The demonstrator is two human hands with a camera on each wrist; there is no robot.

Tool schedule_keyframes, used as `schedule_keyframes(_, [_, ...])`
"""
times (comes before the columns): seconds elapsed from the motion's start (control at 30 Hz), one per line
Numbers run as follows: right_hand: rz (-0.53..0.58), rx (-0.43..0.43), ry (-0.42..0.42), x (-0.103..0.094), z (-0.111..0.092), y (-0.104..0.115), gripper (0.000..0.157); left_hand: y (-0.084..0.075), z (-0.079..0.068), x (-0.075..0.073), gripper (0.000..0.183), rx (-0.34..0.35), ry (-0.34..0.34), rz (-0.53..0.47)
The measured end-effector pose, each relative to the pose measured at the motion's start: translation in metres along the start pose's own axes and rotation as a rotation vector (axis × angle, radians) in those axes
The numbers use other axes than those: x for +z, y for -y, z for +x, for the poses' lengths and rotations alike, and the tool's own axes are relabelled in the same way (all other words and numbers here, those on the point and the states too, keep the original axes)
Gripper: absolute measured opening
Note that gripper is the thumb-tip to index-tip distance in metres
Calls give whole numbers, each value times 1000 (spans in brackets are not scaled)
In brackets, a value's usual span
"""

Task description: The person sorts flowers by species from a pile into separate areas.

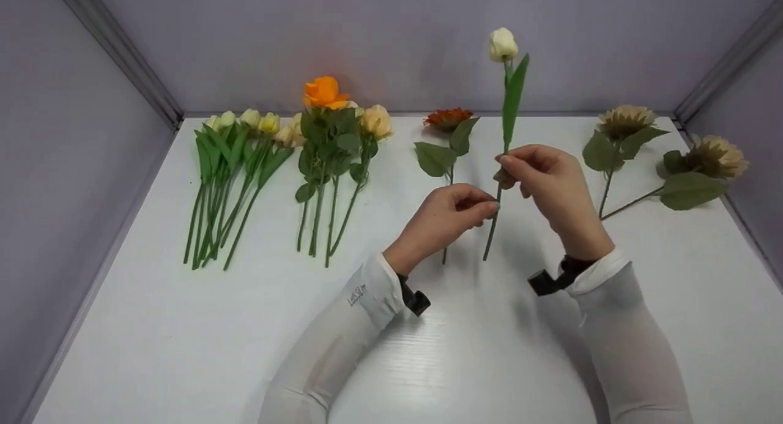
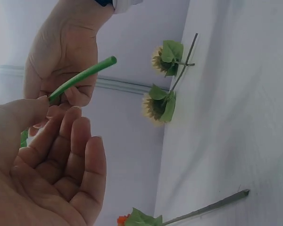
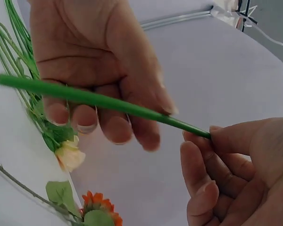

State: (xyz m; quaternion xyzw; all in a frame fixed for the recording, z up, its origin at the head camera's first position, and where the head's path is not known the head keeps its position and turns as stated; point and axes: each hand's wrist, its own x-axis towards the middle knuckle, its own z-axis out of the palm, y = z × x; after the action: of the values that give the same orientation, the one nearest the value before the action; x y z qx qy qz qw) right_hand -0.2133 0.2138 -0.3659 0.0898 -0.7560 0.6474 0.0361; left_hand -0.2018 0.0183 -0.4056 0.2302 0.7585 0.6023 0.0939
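Observation:
A white tulip with one long green leaf is held upright above the table, its bloom in front of the back wall. My right hand pinches the stem between thumb and fingers just below the leaf. Lower on the same stem, my left hand pinches it with thumb and forefinger. The green stem crosses in front of the left palm in the right wrist view, its cut end free. In the left wrist view that stem end sticks out past the left thumb.
Several tulips lie at the left, beside several roses, one of them orange. A red-orange flower lies behind the left hand. Two beige sunflowers lie at the right. Grey walls enclose the white table.

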Motion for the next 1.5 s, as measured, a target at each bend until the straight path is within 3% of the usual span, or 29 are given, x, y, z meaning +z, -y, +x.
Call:
schedule_keyframes(0.13, [2,-28,8,17,-6,13,28,-5,-2,-4,23,4,-8,-62])
schedule_keyframes(0.3, [8,-56,13,21,-2,-3,29,-17,-6,-7,20,-17,-29,-130])
schedule_keyframes(0.47, [-3,-85,10,22,0,-12,29,0,0,-5,21,-23,-58,-231])
schedule_keyframes(0.6, [-83,-92,22,25,-2,-14,27,3,-5,-17,21,-11,-60,-158])
schedule_keyframes(0.77, [-162,-120,74,31,-3,-15,24,4,-19,-63,21,-39,-140,39])
schedule_keyframes(0.97, [-343,-174,176,49,-8,-17,21,8,-56,-148,20,-179,-300,383])
schedule_keyframes(1.1, [-475,-237,256,69,-11,-21,18,23,-83,-204,20,-274,-392,601])
schedule_keyframes(1.2, [-552,-301,322,85,-11,-24,16,36,-100,-238,22,-340,-453,738])
schedule_keyframes(1.33, [-612,-375,383,100,-12,-25,15,56,-118,-268,26,-418,-506,869])
schedule_keyframes(1.5, [-610,-417,397,107,-13,-25,16,76,-139,-288,21,-499,-543,951])
